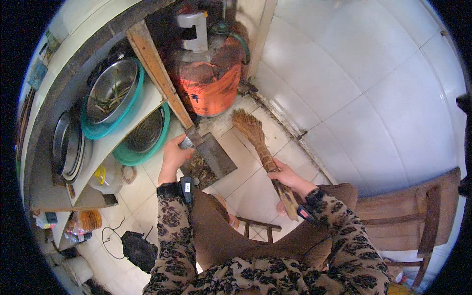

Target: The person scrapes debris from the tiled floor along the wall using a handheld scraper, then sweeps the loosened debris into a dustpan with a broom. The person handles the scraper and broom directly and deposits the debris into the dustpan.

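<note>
My left hand (174, 158) grips the near-left edge of a dark metal dustpan (220, 156), thumb on top. Brown debris (201, 170) lies in the dustpan, over the side closest to me. In my right hand (289, 176) is a short straw hand broom (262, 151), held around its bound handle. Its bristles fan out away from me, low over or on the tiled floor (239, 147); actual contact cannot be told. The broom head is apart from the dustpan, to its right and farther off.
An orange gas cylinder (210, 88) stands beyond the dustpan, beside a wooden post (160, 73). Shelves at left hold a steel basin (127, 77) inside a teal basin (84, 127). A green basin (166, 118) leans below. White tiled wall (354, 92) bounds the right; a wooden chair (427, 221) stands there.
</note>
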